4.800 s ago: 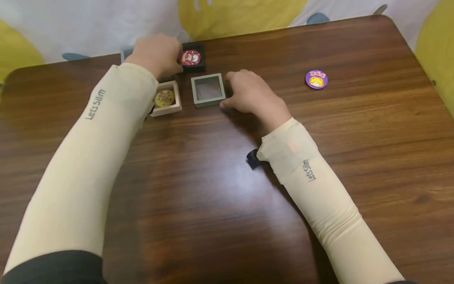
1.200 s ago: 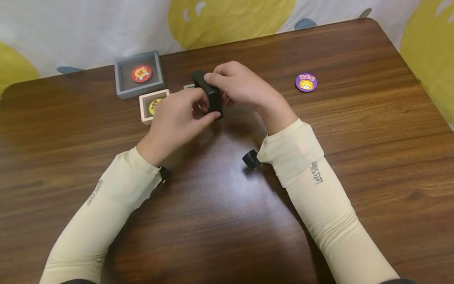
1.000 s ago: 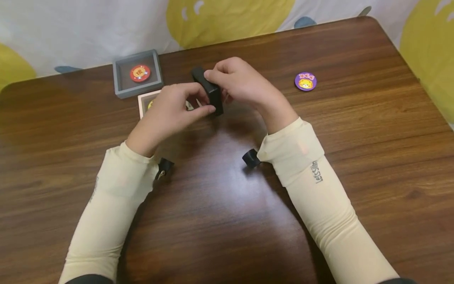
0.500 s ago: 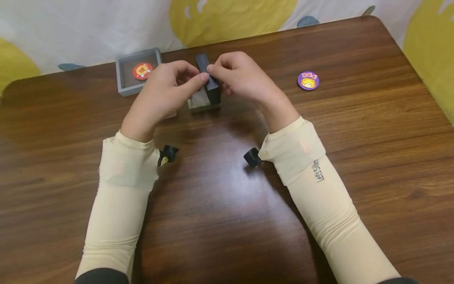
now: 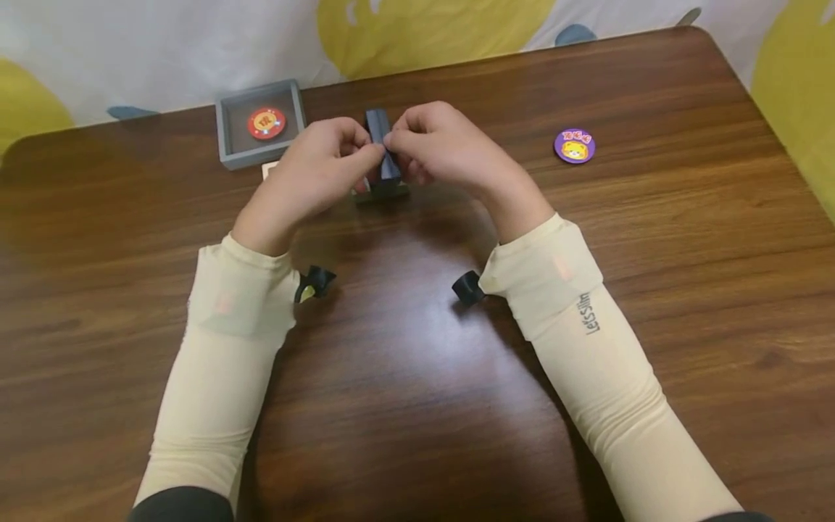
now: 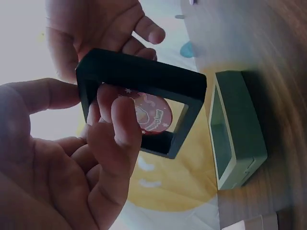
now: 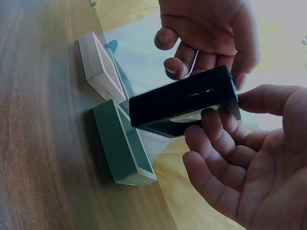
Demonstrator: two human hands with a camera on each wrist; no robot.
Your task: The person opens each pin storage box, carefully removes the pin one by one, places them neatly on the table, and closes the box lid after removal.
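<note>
In the head view both hands hold a small black display frame (image 5: 383, 141) on edge, with its narrow side facing up. My left hand (image 5: 320, 163) pinches it from the left, thumb on the top edge. My right hand (image 5: 453, 148) pinches the same edge from the right, the two thumbs close together. In the left wrist view a round red badge (image 6: 163, 115) shows inside the frame's window, partly covered by left fingers. A green display frame (image 7: 109, 143) lies on the table close by, mostly hidden by the hands in the head view.
At the back left stands a grey frame (image 5: 225, 138) with a round red-orange badge (image 5: 266, 124) in it. A pale frame (image 7: 96, 62) sits beside the green one. To the right lies a round purple badge (image 5: 575, 146) on the wooden table (image 5: 385, 406). Behind hangs a patterned cloth (image 5: 183, 43).
The left hand has brought the black frame forward from the back; the right hand has left the green frame to grip it. Lately the left thumb has moved from its near end to the top edge.
</note>
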